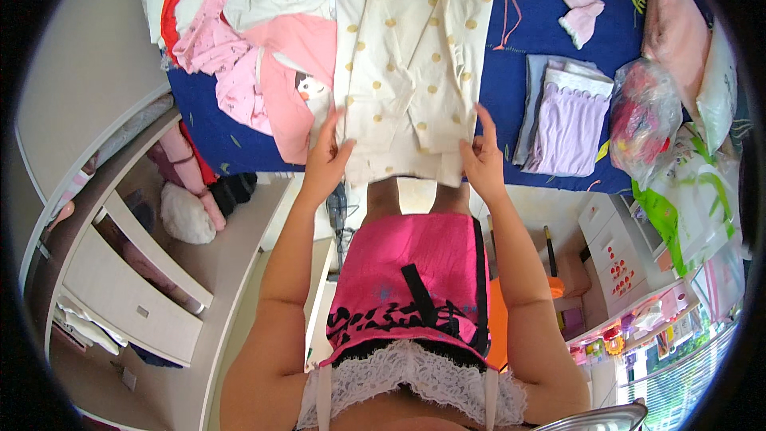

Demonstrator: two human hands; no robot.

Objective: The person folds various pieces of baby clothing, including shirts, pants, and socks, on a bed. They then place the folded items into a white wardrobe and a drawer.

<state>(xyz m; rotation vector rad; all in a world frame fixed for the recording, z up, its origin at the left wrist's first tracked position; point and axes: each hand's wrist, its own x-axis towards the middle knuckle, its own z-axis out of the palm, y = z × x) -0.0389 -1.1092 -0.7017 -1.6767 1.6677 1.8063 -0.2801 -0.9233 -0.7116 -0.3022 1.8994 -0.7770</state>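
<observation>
A cream long-sleeved top point(413, 72) with mustard dots and a yellow neckline lies front side up on the blue bedspread. Its sleeves are laid inward along the body, and its hem reaches past the near edge of the bed. My left hand point(326, 158) holds the left side near the hem, thumb on the cloth. On the opposite side my right hand point(486, 161) has its thumb on the fabric and its index finger stretched along the edge. The other fingertips of both hands are partly hidden.
Pink clothes point(239, 66) are heaped left of the top. To the right lie a folded lilac garment point(573, 120), a small pale-pink garment point(577, 9) and a clear plastic bag point(646, 114). An open wardrobe point(131, 305) stands at left, white drawers point(616, 257) at right.
</observation>
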